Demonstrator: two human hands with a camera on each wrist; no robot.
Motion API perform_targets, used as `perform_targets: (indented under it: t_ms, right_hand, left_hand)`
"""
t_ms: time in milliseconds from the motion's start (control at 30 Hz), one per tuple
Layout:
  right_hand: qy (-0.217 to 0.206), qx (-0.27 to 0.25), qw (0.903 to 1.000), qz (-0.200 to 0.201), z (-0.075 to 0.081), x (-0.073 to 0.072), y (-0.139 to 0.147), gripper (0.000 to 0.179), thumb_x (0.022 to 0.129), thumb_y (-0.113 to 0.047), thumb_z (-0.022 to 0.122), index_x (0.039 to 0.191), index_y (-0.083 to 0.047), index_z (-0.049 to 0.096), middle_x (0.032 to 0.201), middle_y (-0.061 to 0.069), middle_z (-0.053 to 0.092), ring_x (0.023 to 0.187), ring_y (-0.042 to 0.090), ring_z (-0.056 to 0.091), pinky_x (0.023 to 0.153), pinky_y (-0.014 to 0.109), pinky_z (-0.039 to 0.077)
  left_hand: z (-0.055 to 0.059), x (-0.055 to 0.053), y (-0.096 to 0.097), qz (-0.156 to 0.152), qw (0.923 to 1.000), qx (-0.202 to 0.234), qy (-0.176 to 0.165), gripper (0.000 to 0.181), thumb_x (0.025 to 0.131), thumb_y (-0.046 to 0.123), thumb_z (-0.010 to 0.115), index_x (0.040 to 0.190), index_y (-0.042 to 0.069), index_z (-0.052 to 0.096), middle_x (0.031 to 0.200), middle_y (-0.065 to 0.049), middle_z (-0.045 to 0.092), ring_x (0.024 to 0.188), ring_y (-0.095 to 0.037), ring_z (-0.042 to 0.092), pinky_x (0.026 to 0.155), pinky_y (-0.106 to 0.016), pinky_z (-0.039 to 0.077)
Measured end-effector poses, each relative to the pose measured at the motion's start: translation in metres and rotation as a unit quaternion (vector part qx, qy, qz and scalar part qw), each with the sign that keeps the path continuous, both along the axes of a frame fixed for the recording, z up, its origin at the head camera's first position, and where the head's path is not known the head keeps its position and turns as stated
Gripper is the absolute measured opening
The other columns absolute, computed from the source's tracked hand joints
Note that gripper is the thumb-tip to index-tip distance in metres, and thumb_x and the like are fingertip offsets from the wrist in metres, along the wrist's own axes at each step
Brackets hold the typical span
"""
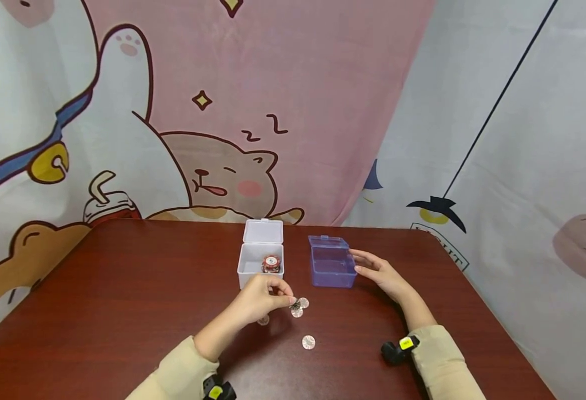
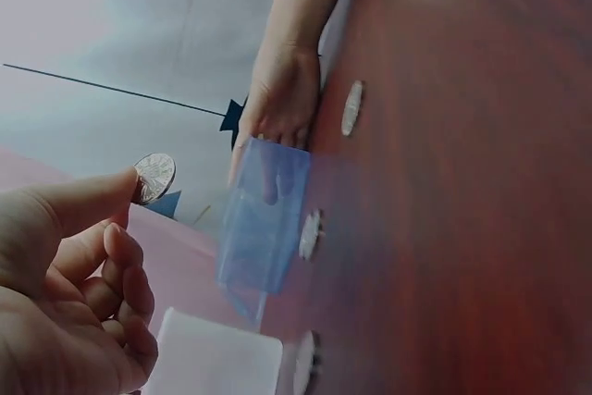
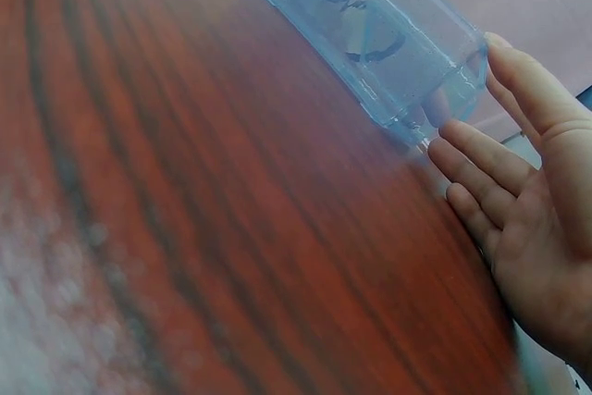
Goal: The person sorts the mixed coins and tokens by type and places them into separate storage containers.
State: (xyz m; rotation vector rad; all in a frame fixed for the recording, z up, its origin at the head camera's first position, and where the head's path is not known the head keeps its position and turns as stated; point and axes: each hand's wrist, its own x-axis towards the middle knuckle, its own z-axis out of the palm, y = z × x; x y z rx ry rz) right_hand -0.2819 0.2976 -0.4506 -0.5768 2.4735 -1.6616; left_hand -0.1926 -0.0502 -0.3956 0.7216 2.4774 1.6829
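Note:
My left hand pinches a silver coin between thumb and index finger, just in front of the white box; its other fingers are curled toward the palm in the left wrist view. More coins lie on the table close by, among them one coin nearer to me and one partly under my left hand. My right hand rests its extended fingers against the right side of an open see-through blue box. In the right wrist view the fingertips meet the wall of that box.
An open white box stands left of the blue one, its lid tipped back. Inside it sits a stack of red-and-white poker chips. The brown table ends at a cartoon-printed curtain.

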Motion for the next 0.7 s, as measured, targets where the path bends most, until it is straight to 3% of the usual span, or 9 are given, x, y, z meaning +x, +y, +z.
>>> perform_targets:
  t_ms: [133,233,333,567,700]
  right_hand:
    - [0.002,0.002,1.0,0.004,-0.002,0.0,0.0,0.049,0.097,-0.022,0.059,0.143,-0.014,0.045,0.14,0.015,0.048,0.128,0.031,0.044,0.101,0.041,0.036]
    - [0.003,0.0,1.0,0.005,-0.003,-0.001,-0.001,0.048,0.097,-0.021,0.058,0.143,-0.013,0.046,0.14,0.015,0.048,0.128,0.031,0.044,0.1,0.035,0.038]
    - [0.004,-0.001,1.0,0.006,-0.003,-0.002,-0.001,0.048,0.097,-0.02,0.058,0.143,-0.013,0.045,0.14,0.015,0.048,0.128,0.031,0.044,0.1,0.035,0.037]
    - [-0.006,-0.008,1.0,0.001,0.008,0.004,-0.005,0.048,0.097,-0.014,0.057,0.143,-0.009,0.044,0.139,0.019,0.047,0.127,0.035,0.044,0.103,0.055,0.029]
    - [-0.008,-0.008,0.9999,0.003,0.009,0.003,-0.005,0.049,0.097,-0.013,0.056,0.144,-0.008,0.043,0.14,0.019,0.047,0.128,0.035,0.043,0.103,0.052,0.031]
  left_hand:
    - [0.003,-0.011,0.011,0.012,0.9983,0.006,0.056,0.007,0.077,0.005,0.077,0.073,0.006,0.071,0.064,0.007,0.056,0.058,-0.006,0.045,0.052,-0.021,0.037]
    - [0.007,-0.018,0.02,0.026,0.9968,0.022,0.072,0.006,0.077,0.005,0.077,0.073,0.006,0.072,0.063,0.007,0.056,0.058,-0.005,0.045,0.053,-0.021,0.037]
    - [0.01,-0.025,0.03,0.041,0.9956,0.039,0.075,0.006,0.076,0.005,0.078,0.074,0.004,0.072,0.062,0.006,0.057,0.058,-0.004,0.048,0.055,-0.021,0.038]
    - [0.015,-0.038,0.051,0.062,0.9945,0.06,0.058,0.008,0.078,0.005,0.077,0.074,0.001,0.071,0.063,0.006,0.056,0.061,-0.007,0.048,0.056,-0.021,0.039]
    - [0.018,-0.048,0.059,0.088,0.993,0.051,0.059,0.008,0.078,0.007,0.077,0.074,0.003,0.071,0.062,0.006,0.055,0.061,-0.007,0.047,0.056,-0.022,0.038]
